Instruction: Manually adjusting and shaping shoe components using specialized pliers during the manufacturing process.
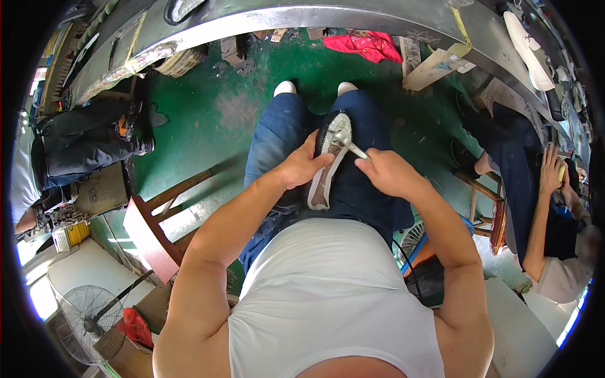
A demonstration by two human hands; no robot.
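Note:
A shoe (321, 186) lies lengthwise over my lap, its underside facing up, with a grey-brown middle, a whitish border and a dark edge near the toe. My left hand (301, 165) grips it from the left side, thumb across the underside. Closed around the handle of a small metal hammer (357, 150) is my right hand (392, 174), just right of the shoe. The hammer's head is over the front part of the shoe; whether it touches cannot be told. Some of my left fingers are hidden.
A metal-edged workbench (265, 26) curves across the far side, with a white shoe (528, 50) on its right. Red cloth (365, 46) lies beneath. Wooden stool (165, 220) stands left, a fan (88, 321) lower left. Co-workers sit right (523, 183) and stand left (88, 142).

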